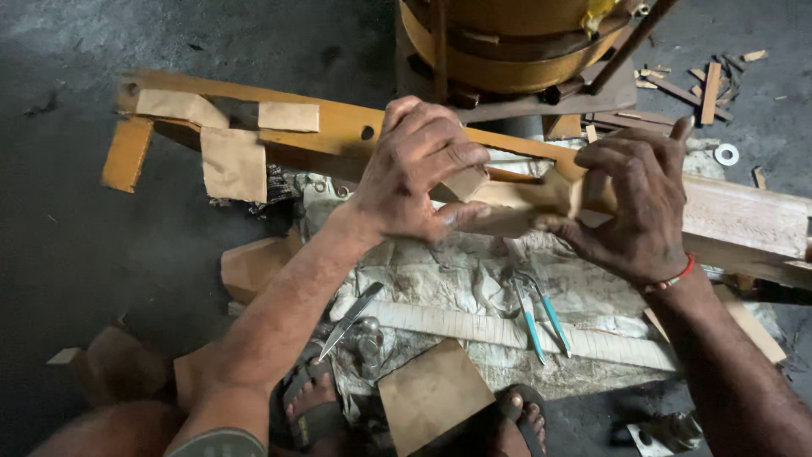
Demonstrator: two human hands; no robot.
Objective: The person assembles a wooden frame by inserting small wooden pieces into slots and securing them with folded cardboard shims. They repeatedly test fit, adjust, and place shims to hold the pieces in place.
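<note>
Nearest the camera: square piece of brown cardboard (431, 393) lying on the ground between the person's sandalled feet (315, 404)
Largest thing: round yellow wound drum (507, 38) at the top, standing just behind the work
Frame: long orange-painted metal bar (279, 114) with tan paper patches stuck on it, running from the left and passing behind both hands
Ground cover: crumpled stained white cloth (457, 283) spread under the hands
Left hand (419, 169): curled closed, thumb and fingers pinching the left end of a pale folded strip of tan paper (516, 207)
Right hand (639, 203): half closed, fingertips gripping the strip's right end against the bar, index finger raised free
Work piece: the strip is held in the air between the two hands, just in front of the bar
Doing it well: I judge both ends need even tension so the fold lies flat and square to the bar
Small tools: teal-handled pliers (537, 309) on the cloth below the right hand; grey metal blade (351, 317) near the left forearm
</note>
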